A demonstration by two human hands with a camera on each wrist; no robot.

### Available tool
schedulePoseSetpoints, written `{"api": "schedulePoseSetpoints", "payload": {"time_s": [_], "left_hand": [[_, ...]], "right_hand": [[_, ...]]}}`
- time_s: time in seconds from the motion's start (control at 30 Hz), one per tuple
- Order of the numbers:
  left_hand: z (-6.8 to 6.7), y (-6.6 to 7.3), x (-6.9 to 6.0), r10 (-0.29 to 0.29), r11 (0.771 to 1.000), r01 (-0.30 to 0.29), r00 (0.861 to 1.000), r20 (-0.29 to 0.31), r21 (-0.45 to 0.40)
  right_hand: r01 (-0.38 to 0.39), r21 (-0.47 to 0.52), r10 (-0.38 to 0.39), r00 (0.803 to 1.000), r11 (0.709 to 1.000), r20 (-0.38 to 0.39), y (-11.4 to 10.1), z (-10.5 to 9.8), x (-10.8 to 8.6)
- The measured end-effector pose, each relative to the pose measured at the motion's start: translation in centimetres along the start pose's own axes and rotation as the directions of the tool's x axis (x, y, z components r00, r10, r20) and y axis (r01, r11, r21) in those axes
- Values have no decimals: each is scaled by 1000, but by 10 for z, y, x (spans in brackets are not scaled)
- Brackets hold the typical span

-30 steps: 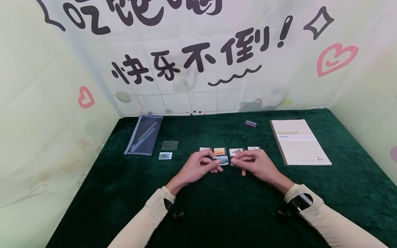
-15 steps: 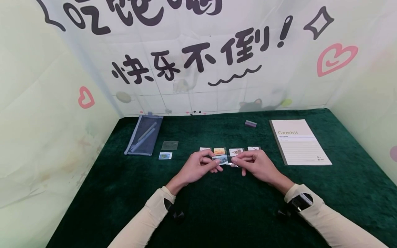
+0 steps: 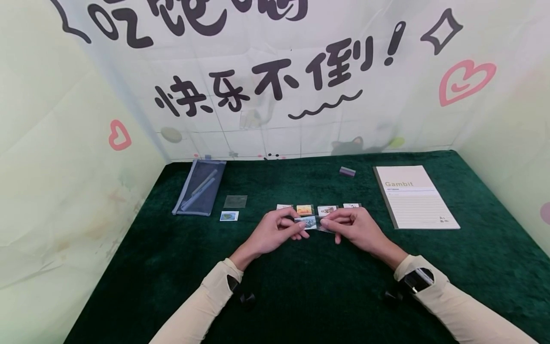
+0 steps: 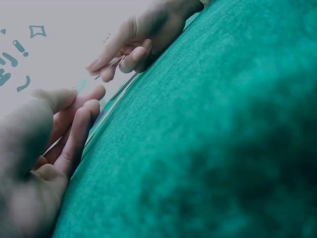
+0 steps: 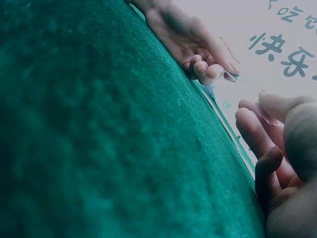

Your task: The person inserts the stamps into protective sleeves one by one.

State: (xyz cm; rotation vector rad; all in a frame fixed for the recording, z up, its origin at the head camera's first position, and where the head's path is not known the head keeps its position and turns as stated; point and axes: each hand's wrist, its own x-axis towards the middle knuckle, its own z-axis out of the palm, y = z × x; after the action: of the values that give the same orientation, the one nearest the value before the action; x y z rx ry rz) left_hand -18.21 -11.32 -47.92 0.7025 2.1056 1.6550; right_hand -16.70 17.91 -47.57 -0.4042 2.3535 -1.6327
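In the head view my left hand [image 3: 275,231] pinches a small blue-grey picture stamp [image 3: 308,222] between thumb and index finger. Just to its right, my right hand [image 3: 354,229] pinches a small clear plastic sleeve [image 3: 325,228], which meets the stamp's right edge. Whether the stamp's edge sits inside the sleeve, I cannot tell. Behind the hands lies a row of picture stamps, among them an orange one [image 3: 304,209] and a white one [image 3: 327,210]; fingers partly cover the row. Both wrist views show the hands facing each other just above the cloth.
To the left, a blue-green stamp [image 3: 229,216] lies below an unused-looking clear sleeve [image 3: 236,201]. A blue mesh pouch [image 3: 199,187] with pens lies farther left. At the back is a purple eraser-like block [image 3: 347,172]; a notebook [image 3: 416,197] lies right. Green cloth [image 3: 318,296] covers the table.
The clear sleeve, hardly visible at first, now shows between the stamp and my right fingers, its glare gone since half a second ago. Both hands stay nearly in place.
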Motion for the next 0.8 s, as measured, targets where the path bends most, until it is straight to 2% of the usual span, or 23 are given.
{"api": "schedulePoseSetpoints", "payload": {"time_s": [0.27,0.8], "left_hand": [[0,-1,0,3,1000,-2,1000,-1,16],[-1,1,-1,-3,1000,3,1000,1,3]], "right_hand": [[3,19,-3,1000,1000,1,1,0,0],[24,-7,-24,1000,1000,-3,2,1,1]]}}
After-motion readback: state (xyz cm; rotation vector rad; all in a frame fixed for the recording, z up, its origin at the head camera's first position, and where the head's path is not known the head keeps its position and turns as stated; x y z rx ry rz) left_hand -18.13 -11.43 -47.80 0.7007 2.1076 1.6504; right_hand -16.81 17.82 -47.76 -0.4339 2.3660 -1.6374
